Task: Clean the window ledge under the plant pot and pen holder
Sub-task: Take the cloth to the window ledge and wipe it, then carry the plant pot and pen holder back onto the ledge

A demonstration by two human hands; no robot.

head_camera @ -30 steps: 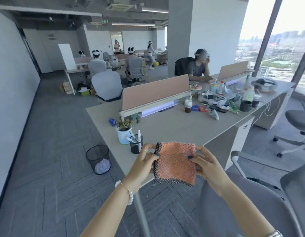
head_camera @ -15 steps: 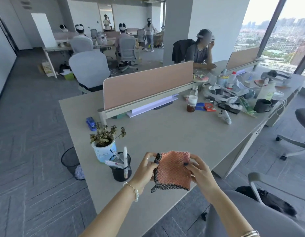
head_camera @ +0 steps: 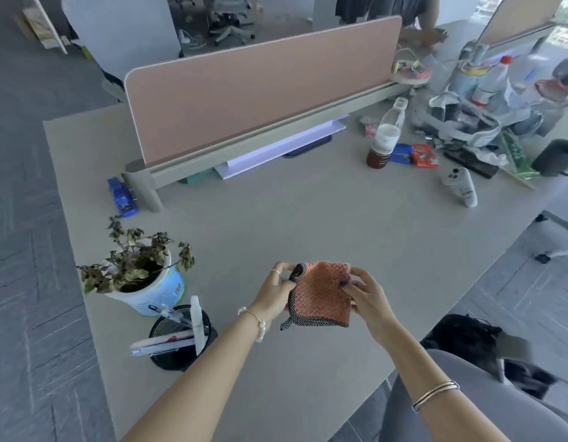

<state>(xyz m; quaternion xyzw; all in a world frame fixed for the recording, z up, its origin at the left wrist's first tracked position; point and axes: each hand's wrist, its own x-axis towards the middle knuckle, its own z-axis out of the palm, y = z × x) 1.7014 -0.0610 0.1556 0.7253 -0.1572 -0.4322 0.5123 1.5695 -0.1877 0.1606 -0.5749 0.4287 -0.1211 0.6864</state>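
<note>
So from my feed, both hands are up over the desk holding an orange cloth with a dark trim between them. Left hand has its fingers curled onto the cloth's left edge, thumb and fingertips pinching near the top corner. Right hand pinches the right edge the same way, thumb on the front face. The cloth hangs off the desk surface, one dark corner dangling down by the left wrist.

The plant pot, white and blue with a droopy, dried-looking plant, sits off to the left of the left hand, well apart from it. The pen holder, a black mesh cup with pens poking out sideways, is just this side of the pot, touching or nearly so, right beside the left forearm.

Further out past the hands there's a pink divider panel, and up to the right of the right hand a bottle plus a messy pile of stuff. A blue stapler sits beyond the pot.
</note>
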